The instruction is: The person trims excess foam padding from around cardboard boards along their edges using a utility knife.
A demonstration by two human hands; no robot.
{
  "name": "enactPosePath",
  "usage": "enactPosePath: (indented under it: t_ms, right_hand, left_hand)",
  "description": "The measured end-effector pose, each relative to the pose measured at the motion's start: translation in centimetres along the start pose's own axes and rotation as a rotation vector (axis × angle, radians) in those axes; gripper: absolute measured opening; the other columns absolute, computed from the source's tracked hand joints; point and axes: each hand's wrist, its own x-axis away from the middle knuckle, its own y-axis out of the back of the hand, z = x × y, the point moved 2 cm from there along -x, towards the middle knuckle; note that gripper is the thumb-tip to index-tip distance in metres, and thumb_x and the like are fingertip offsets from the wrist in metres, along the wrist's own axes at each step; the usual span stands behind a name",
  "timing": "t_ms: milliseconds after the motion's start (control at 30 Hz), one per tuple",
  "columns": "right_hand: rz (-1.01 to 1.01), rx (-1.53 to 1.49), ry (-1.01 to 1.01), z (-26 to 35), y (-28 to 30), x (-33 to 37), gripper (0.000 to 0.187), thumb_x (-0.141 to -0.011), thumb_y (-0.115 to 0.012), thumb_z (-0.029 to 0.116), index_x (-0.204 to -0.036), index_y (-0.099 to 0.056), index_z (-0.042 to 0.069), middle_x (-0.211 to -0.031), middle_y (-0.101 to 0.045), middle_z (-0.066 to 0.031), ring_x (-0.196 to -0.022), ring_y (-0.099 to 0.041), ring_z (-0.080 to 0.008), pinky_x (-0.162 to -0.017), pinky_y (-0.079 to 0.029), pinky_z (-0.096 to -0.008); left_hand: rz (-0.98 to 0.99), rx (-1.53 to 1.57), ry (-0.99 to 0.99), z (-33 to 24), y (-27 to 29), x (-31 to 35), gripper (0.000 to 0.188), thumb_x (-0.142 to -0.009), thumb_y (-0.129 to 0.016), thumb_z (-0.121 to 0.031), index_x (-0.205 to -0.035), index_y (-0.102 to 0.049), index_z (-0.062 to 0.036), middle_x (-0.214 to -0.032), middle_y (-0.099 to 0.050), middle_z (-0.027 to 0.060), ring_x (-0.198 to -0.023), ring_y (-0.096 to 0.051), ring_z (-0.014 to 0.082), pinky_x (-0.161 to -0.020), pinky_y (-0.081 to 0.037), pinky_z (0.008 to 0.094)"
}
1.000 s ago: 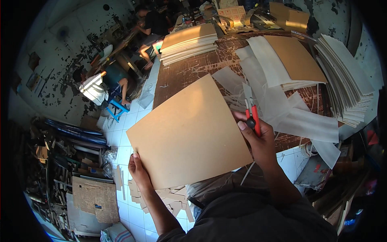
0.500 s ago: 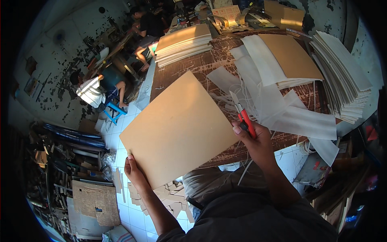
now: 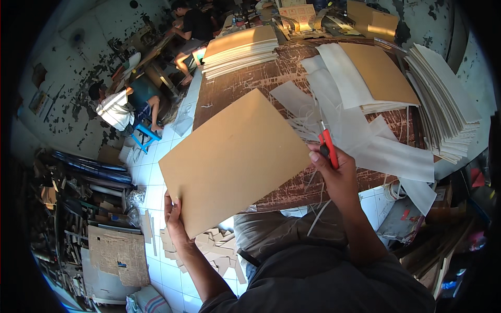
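A flat tan cardboard sheet point(image 3: 235, 161) is held up over the near left part of the worktable. My left hand point(image 3: 176, 216) grips its lower left edge, thumb on top and fingers underneath. At the right corner, my right hand point(image 3: 336, 169) is closed around a red utility knife point(image 3: 328, 147) with its blade out, pointing away from me. The right thumb and the fingers hidden below also pinch the sheet's corner. Beyond the knife, thin white strips point(image 3: 305, 128) and pieces of white foam sheet point(image 3: 344, 130) lie on the table.
The scratched brown table point(image 3: 240, 91) bears a stack of tan sheets point(image 3: 240, 47) at its far left. More tan and white sheets point(image 3: 378, 73) and a tall white stack point(image 3: 443, 104) stand on the right. Cardboard offcuts point(image 3: 216, 248) litter the floor. Two people sit working at far left.
The cardboard sheet has turned slightly and shifted a little to the right with both hands. The utility knife has tilted more upright and moved right.
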Motion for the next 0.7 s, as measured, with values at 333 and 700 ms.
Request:
enactPosePath:
  t_ms: [333, 700]
  right_hand:
    - [-0.004, 0.056, -0.032, -0.5, 1.7, -1.8, 0.032, -0.098, -0.072, 0.022, -0.119, -0.066, -0.002, -0.086, -0.071, -0.0097, -0.076, -0.067, -0.0122, -0.073, -0.052, -0.0286]
    - [0.022, 0.795, 0.268, -2.1, 0.9, -1.8, 0.039, -0.094, -0.068, 0.015, -0.129, -0.058, 0.0, -0.115, -0.065, -0.0226, -0.101, -0.064, -0.0426, -0.087, -0.051, -0.0495]
  left_hand:
    - [0.092, 0.044, 0.048, -0.2, 0.3, -0.1, 0.055, -0.095, -0.063, -0.014, -0.144, -0.045, 0.0015, -0.126, -0.064, 0.0166, -0.11, -0.068, 0.0233, -0.091, -0.059, 0.0347]
    - [-0.058, 0.036, -0.026, -0.1, 0.9, 0.3, 0.056, -0.098, -0.061, -0.013, -0.149, -0.042, -0.0013, -0.13, -0.063, 0.0176, -0.113, -0.066, 0.025, -0.091, -0.058, 0.0376]
